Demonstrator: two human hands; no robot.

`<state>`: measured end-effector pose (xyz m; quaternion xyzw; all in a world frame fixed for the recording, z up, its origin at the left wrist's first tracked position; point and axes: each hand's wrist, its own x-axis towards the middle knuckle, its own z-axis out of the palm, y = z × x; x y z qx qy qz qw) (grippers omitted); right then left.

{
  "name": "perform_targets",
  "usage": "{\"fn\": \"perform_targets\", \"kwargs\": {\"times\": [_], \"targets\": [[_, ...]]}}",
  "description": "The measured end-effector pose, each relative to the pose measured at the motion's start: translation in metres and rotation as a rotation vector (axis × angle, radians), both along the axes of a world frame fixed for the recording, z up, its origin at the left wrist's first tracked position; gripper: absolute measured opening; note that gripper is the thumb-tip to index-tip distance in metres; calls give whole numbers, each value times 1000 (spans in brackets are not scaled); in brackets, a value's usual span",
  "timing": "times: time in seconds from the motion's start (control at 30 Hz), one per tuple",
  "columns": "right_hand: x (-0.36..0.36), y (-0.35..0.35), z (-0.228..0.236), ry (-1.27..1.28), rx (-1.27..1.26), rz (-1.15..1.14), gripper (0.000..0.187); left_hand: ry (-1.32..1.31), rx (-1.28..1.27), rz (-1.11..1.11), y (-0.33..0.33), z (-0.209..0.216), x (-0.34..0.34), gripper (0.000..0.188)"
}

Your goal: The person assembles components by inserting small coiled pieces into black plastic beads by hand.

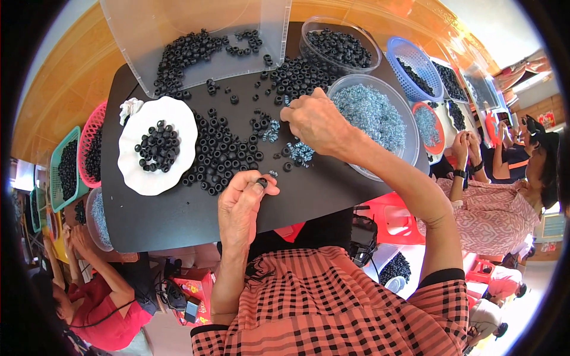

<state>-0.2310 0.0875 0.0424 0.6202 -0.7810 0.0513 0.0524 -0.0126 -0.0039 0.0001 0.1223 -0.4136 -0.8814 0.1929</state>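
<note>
My left hand (239,203) pinches one small black ring (262,182) between thumb and fingertips, just above the near part of the black board (178,219). My right hand (316,120) reaches over the board with fingers bent down on a small cluster of silvery blue metal pieces (300,152); whether it grips one is hidden. A heap of black rings (222,151) lies between the hands and a white scalloped plate (133,163) that holds more black rings.
A clear bowl of metal pieces (380,115) stands right of my right hand. Behind are a clear tray (202,41) with black rings, a clear tub (341,47) and a blue basket (415,68). Pink and green baskets sit left. Other people sit at left and right.
</note>
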Motion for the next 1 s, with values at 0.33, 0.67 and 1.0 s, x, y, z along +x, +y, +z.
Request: {"fn": "perform_targets", "kwargs": {"times": [0.33,0.67,1.0], "targets": [[28,3,8,-659,-380,-14,10,-37,27,12,-1,0,0,14],[42,2,2,-651,-382,116,11,8,56,55,-1,0,-2,14],[66,2,-7,-443,-282,223,10,6,13,244,-2,7,13,14]]}}
